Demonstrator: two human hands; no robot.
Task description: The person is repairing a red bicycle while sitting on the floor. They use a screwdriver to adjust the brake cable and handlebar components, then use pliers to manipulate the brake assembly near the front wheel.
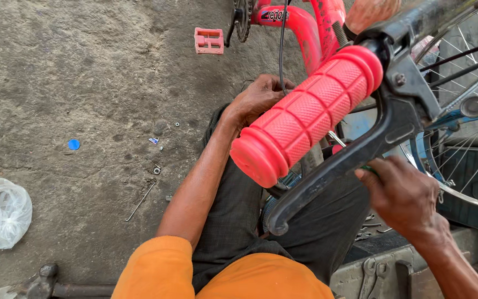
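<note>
Bicycle frame [305,27] | left hand [258,97] grips cable [282,44] | right hand [405,194] clasps green-handled tool [367,168]

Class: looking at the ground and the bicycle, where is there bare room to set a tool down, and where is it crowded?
Free: concrete between the pedal, blue cap and plastic bag. Crowded: around the red handlebar sleeve, brake lever, wheel and both hands.

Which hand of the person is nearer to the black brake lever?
Right. The right hand is just beside the black brake lever, almost touching it; the left hand is farther away, behind the red grip.
</note>
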